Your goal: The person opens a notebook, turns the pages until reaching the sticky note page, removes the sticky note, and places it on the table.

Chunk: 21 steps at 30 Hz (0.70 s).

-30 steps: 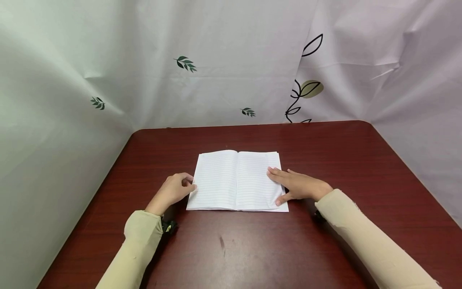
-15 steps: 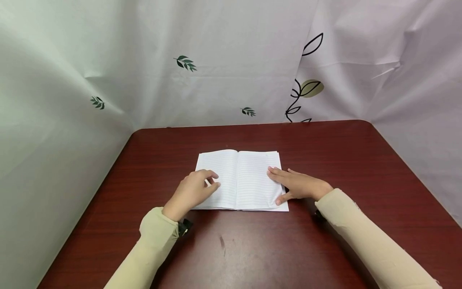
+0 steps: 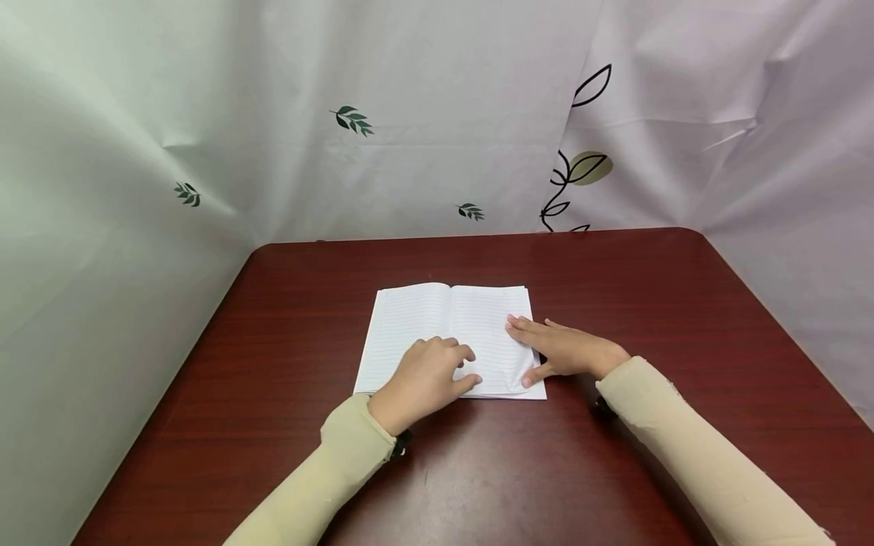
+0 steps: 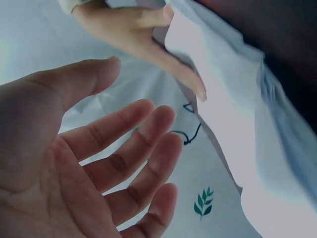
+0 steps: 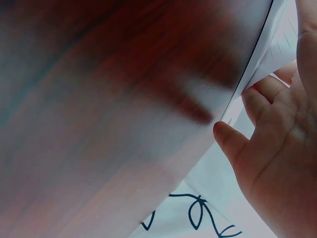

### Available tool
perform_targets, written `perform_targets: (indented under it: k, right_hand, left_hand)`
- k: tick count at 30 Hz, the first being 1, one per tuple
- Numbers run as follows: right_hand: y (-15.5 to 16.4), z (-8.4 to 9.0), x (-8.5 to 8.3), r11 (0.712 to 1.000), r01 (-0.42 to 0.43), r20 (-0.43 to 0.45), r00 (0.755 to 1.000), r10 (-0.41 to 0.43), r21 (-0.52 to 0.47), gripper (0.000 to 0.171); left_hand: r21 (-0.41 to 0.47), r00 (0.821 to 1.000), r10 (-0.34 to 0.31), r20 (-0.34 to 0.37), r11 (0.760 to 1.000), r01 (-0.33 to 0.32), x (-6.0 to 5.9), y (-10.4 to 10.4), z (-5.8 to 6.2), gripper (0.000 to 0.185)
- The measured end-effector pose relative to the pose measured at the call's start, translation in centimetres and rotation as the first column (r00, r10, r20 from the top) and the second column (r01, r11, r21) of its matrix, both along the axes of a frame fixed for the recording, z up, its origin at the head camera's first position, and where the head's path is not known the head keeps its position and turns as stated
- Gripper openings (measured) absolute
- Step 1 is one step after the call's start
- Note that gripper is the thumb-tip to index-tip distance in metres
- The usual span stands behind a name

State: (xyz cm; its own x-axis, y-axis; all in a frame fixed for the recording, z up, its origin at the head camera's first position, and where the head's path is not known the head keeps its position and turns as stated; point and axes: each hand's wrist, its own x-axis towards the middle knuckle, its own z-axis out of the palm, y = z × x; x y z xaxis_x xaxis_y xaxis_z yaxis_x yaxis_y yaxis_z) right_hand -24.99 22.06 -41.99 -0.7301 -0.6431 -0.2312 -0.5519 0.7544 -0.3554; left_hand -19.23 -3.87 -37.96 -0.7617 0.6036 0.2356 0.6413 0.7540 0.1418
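Left hand (image 3: 429, 381) over near middle of open notebook (image 3: 410, 322) — fingers loosely curled, spread in wrist view, gripping nothing. Right hand (image 3: 563, 350) flat on right page, fingers straight, thumb at near right corner, pressing page edge. Notebook lies open, lined pages up, centre of dark red table (image 3: 614, 273). Leaf-print cloth (image 3: 437, 114) at far side.

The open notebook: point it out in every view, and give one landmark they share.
Head: the open notebook lies mid-table, the left hand over its near edge, the right hand on its right page.
Left wrist: its white pages fill the upper right.
Right wrist: a page edge at top right.
Shared landmark: the black vine print.
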Motion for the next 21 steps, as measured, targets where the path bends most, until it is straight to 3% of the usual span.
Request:
perform_targets:
  k: [4,10,15,21]
  right_hand:
    - [0.0,0.0,0.0,1.000,-0.004,-0.015,1.000,0.004,0.001,0.101]
    - [0.1,0.0,0.1,1.000,-0.017,-0.037,0.999,0.017,-0.007,0.100]
    - [0.1,-0.1,0.0,1.000,-0.018,-0.045,0.999,0.018,-0.009,0.099]
    - [0.2,0.0,0.1,1.000,-0.014,-0.036,0.999,0.013,-0.012,0.099]
  left_hand:
    - [-0.117,0.996,-0.018,-0.088,0.993,0.008,0.3,1.1,-0.6,0.030]
    - [-0.262,0.969,-0.067,-0.238,0.965,0.003,0.7,2.7,-1.6,0.032]
    - [-0.320,0.958,-0.113,-0.263,0.947,0.023,0.9,4.0,-2.0,0.035]
    - [-0.344,0.965,-0.122,-0.232,0.938,0.036,0.6,5.1,-2.8,0.038]
